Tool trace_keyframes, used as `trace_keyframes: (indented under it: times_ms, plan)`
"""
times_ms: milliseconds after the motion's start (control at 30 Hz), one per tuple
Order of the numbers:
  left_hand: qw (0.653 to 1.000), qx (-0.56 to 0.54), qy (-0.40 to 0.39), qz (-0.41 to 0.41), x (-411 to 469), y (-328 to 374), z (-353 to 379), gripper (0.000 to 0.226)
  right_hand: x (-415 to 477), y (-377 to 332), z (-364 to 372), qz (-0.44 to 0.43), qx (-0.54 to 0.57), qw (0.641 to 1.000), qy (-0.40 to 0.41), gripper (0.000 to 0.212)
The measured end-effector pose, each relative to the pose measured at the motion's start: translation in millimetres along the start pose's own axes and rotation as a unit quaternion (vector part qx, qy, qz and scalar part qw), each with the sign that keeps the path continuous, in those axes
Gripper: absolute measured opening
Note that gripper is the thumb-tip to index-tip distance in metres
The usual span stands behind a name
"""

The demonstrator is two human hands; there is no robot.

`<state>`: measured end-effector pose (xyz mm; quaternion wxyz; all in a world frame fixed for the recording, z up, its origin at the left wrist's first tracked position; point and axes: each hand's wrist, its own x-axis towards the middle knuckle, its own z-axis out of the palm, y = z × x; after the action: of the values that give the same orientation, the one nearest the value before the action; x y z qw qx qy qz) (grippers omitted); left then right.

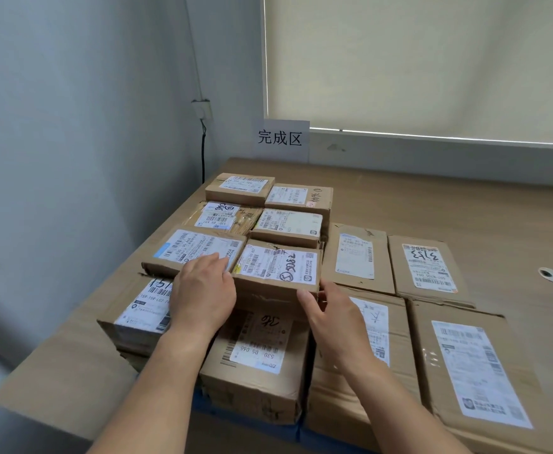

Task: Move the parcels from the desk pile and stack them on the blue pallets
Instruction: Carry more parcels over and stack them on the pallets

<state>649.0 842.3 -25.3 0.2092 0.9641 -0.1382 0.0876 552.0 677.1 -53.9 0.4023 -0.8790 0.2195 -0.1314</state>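
A small brown parcel (278, 268) with a scribbled white label lies on top of the stacked parcels (258, 365), near the middle of the stack. My left hand (203, 290) lies against its left edge, fingers fairly straight and reaching over onto the neighbouring labelled parcel (196, 249). My right hand (330, 316) grips the parcel's front right corner, with the thumb on the front face and the fingers curled round the right side. A strip of blue pallet (252, 424) shows under the front of the stack.
Lower, larger boxes (429, 267) lie to the right of the tall stack, with flat cardboard (432, 204) behind them. A paper sign (280, 139) hangs on the wall below the window blind. The grey wall and a black cable (203, 152) close the left side.
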Motion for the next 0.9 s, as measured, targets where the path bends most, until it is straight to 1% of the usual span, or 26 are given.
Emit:
trace_keyframes:
  times_ms: [100, 233, 333, 400, 500, 567, 667, 800, 900]
  plan:
    - [1.000, -0.006, -0.003, 0.000, -1, 1, 0, 0.040, 1, 2, -4, -0.006, -0.008, 1.000, -0.016, 0.032]
    - [0.997, -0.074, 0.025, 0.009, -7, 10, -4, 0.040, 2, 7, -17, -0.005, -0.050, 0.999, -0.006, 0.050]
    - [0.988, -0.126, 0.075, 0.052, -16, 28, -5, 0.039, -2, 18, -36, -0.009, -0.086, 0.996, 0.027, 0.057]
    - [0.981, -0.153, 0.083, 0.084, -25, 45, -1, 0.040, -6, 27, -51, -0.014, -0.116, 0.992, 0.049, 0.056]
    - [0.973, -0.170, 0.075, 0.134, -43, 75, 9, 0.045, -15, 38, -75, -0.027, -0.155, 0.984, 0.089, 0.051]
    - [0.970, -0.157, 0.064, 0.172, -57, 95, 18, 0.052, -24, 45, -93, -0.040, -0.180, 0.976, 0.118, 0.049]
    - [0.967, -0.130, 0.036, 0.216, -79, 124, 36, 0.052, -40, 59, -120, -0.060, -0.209, 0.964, 0.153, 0.045]
    - [0.963, -0.122, 0.003, 0.242, -109, 171, 54, 0.054, -64, 87, -160, -0.076, -0.220, 0.953, 0.193, 0.043]
    - [0.958, -0.128, -0.006, 0.256, -135, 216, 63, 0.052, -84, 117, -196, -0.093, -0.241, 0.939, 0.226, 0.040]
